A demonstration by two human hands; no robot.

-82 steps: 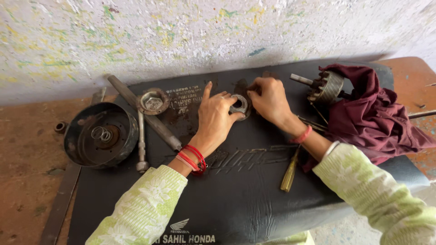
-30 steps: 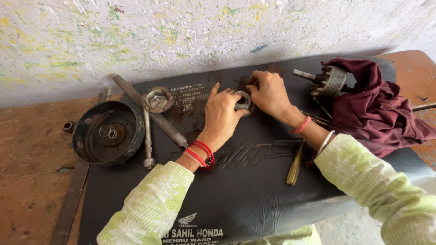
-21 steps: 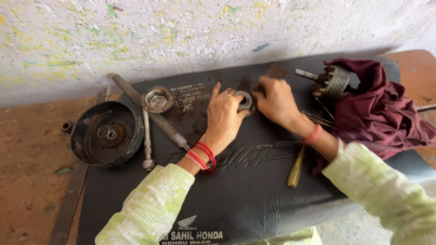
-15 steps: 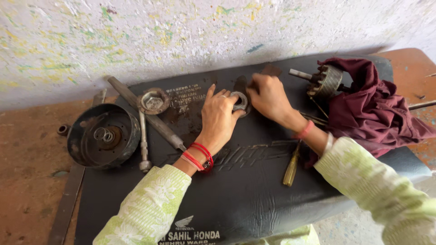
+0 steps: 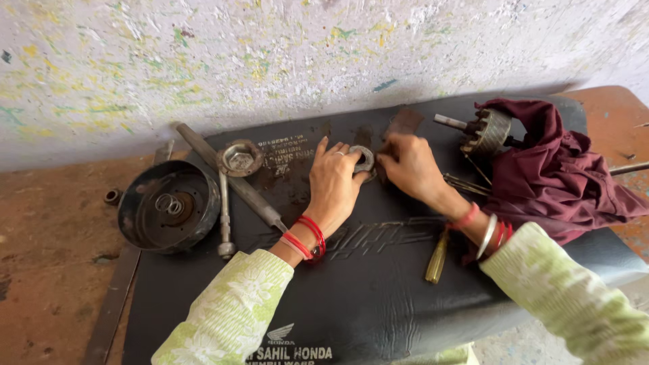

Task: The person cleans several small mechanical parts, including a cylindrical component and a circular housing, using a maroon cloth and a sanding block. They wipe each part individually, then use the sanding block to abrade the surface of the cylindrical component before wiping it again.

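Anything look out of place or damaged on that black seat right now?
Mostly tidy. The black seat shows dark greasy smudges near the metal ring that both hands hold. A maroon cloth lies bunched over the seat's right end, partly wrapping a toothed metal part.

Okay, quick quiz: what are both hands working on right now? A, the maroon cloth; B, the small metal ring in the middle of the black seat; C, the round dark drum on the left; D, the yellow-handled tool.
B: the left hand and right hand meet at the small metal ring on the black seat.
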